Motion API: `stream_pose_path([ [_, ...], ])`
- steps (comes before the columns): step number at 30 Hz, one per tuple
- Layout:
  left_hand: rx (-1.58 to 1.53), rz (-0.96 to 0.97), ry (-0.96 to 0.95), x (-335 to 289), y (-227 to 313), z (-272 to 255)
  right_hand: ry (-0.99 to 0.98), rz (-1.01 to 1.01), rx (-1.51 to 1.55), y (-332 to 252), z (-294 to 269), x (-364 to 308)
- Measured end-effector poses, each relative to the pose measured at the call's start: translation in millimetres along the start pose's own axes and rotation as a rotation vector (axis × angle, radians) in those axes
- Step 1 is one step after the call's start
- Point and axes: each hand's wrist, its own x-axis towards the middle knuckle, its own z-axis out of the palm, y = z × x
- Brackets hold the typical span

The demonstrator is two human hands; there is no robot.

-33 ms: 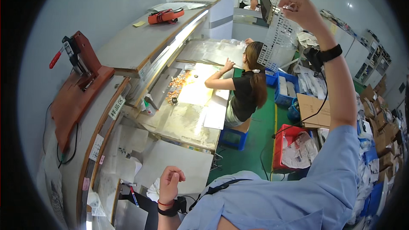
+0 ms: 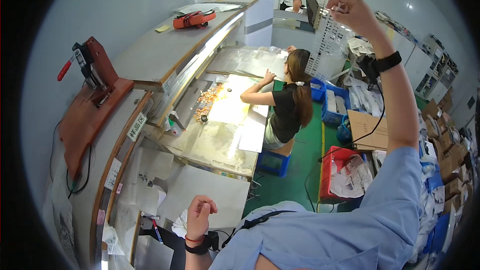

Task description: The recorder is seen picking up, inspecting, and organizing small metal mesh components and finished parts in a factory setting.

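Note:
High at the upper right, my right hand (image 2: pixel 354 12) is raised with its fingers pinched together. From it hangs a pale perforated sheet (image 2: pixel 325 45) with rows of small dark slots, tilted, its lower end overlapping the co-worker's head in the view. A dark flat strip (image 2: pixel 312 0) stands beside the sheet's upper edge; whether I hold it too, I cannot tell. My left hand (image 2: pixel 201 215) is low at the front, near a grey board (image 2: pixel 205 190). Its fingers are loosely curled, thumb apart, and nothing shows in them.
A co-worker (image 2: pixel 287 105) sits at the lit bench (image 2: pixel 220 145), arms over clear plastic sheets (image 2: pixel 250 60). Left stands a brown clamp press (image 2: pixel 95 100). A red crate (image 2: pixel 327 180), blue crates (image 2: pixel 335 112) and cardboard (image 2: pixel 370 130) lie on the right. A cable (image 2: pixel 360 140) hangs beside my right arm.
The perforated sheet has swung slightly, its lower end shifting right. The dark strip beside it has turned more upright. Both my hands stay in place.

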Motion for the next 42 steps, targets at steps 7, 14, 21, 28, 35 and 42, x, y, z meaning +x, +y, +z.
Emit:
stream_pose_path([
  [7,-0.025,-0.009,0.031,-9,-5,-10,0.003,-0.091,0.022,10,-4,7],
  [14,-0.02,-0.01,0.054,-17,-6,-14,-0.055,-0.09,0.047,18,-16,13],
  [21,-0.015,-0.033,0.073,-22,-4,-11,0.013,-0.131,0.11,36,-30,20],
  [28,-0.014,-0.041,0.072,-21,-2,-8,0.007,-0.15,0.067,39,-40,19],
  [35,0.01,-0.071,0.083,-21,-2,-5,-0.044,-0.14,0.138,31,-43,10],
  [42,0.008,-0.078,0.069,-20,2,0,0.003,0.039,0.125,-35,-53,-12],
])
